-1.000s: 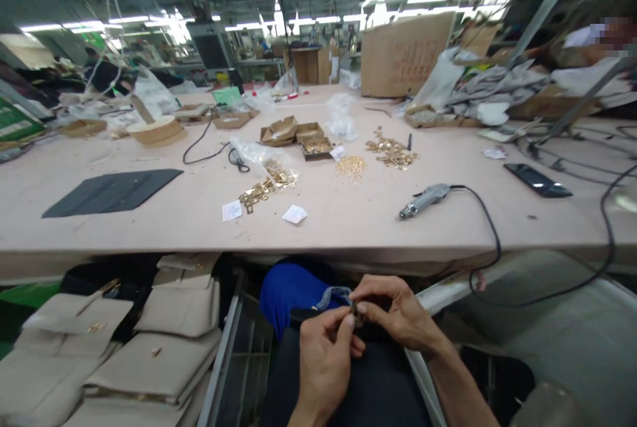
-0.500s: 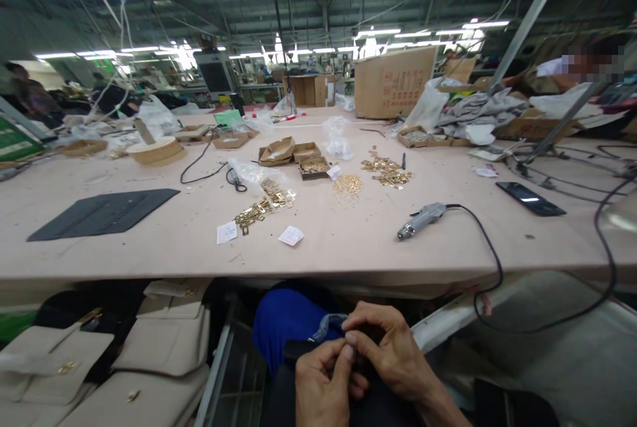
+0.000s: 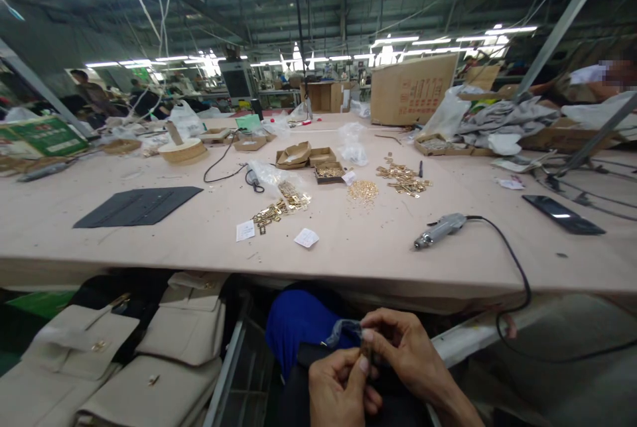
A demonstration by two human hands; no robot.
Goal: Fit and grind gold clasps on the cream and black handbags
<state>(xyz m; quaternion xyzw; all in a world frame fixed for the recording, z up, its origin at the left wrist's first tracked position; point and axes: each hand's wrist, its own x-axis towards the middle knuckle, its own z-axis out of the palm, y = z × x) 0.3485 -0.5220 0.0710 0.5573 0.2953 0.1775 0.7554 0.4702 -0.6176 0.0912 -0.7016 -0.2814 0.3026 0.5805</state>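
Above my lap, my left hand (image 3: 338, 387) and my right hand (image 3: 405, 354) meet, both with fingers pinched together. Between the fingertips shows a small brownish piece (image 3: 367, 349), too small and too covered to name. Beside the right fingertips a strip of clear plastic film (image 3: 343, 329) curves off to the left. Under both hands lies a black bag-like item (image 3: 298, 380), mostly hidden by them. My knee, in blue cloth (image 3: 301, 324), sticks out behind it.
Beige bags (image 3: 179, 327) are stacked at lower left. On the table (image 3: 358, 254) lie a corded electric screwdriver (image 3: 440, 231), gold metal fittings (image 3: 269, 216), small gold parts (image 3: 363, 192), a dark panel (image 3: 139, 207) and a phone (image 3: 562, 215). A large carton (image 3: 413, 90) stands behind.
The view has turned left, so everything appears farther right. My hands stay together at the same spot over the lap, and the small brownish piece between the fingers now shows more.
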